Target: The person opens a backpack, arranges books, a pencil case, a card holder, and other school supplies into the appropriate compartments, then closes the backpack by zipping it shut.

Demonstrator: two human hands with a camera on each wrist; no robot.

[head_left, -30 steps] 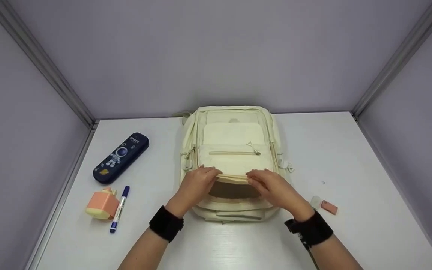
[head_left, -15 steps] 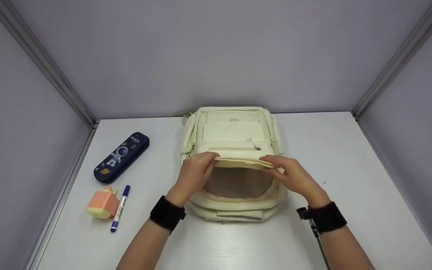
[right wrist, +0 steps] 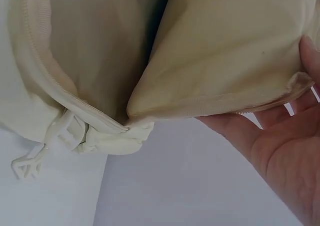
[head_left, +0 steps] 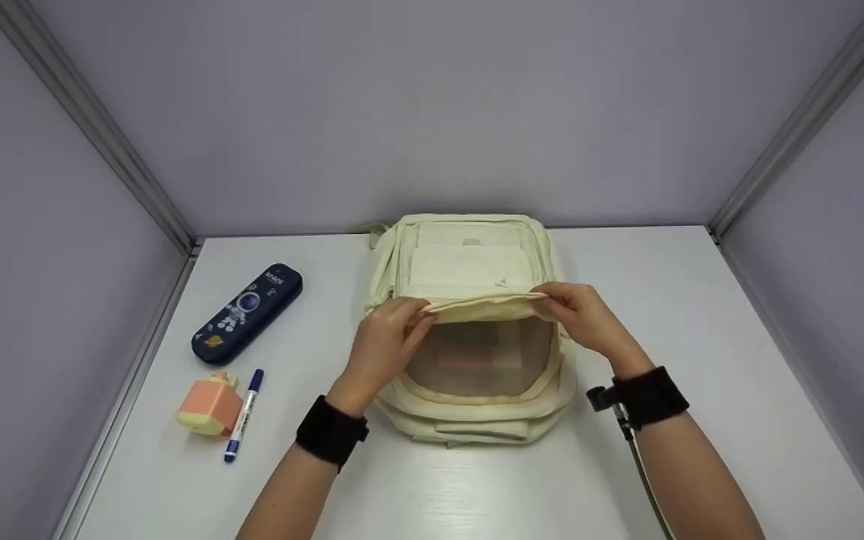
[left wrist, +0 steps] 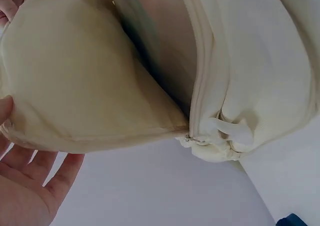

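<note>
A cream backpack (head_left: 469, 262) lies on the white table with its front flap (head_left: 484, 308) lifted away from the wide opening. My left hand (head_left: 387, 337) pinches the flap's edge on the left, thumb inside. On the other side my right hand (head_left: 586, 319) grips the same edge. In the left wrist view the flap's beige lining (left wrist: 75, 75) hangs away from the zippered rim (left wrist: 200, 60), and fingers (left wrist: 65, 173) spread beneath it. The right wrist view shows the lining (right wrist: 225, 50) too, with the thumb on its inner face. The pocket's depth is dark.
To the left on the table (head_left: 312, 337) lie a dark blue pencil case (head_left: 248, 313) with space pictures, a boxy peach-and-cream object (head_left: 211, 405) and a blue-capped marker (head_left: 244, 415). Walls stand behind and at both sides. A cable (head_left: 646, 480) runs from the right wristband (head_left: 646, 397).
Both hands have raised the flap's edge up and back, and the opening shows wider. My right hand has moved outward. The small pink block at the right is now hidden behind the right arm.
</note>
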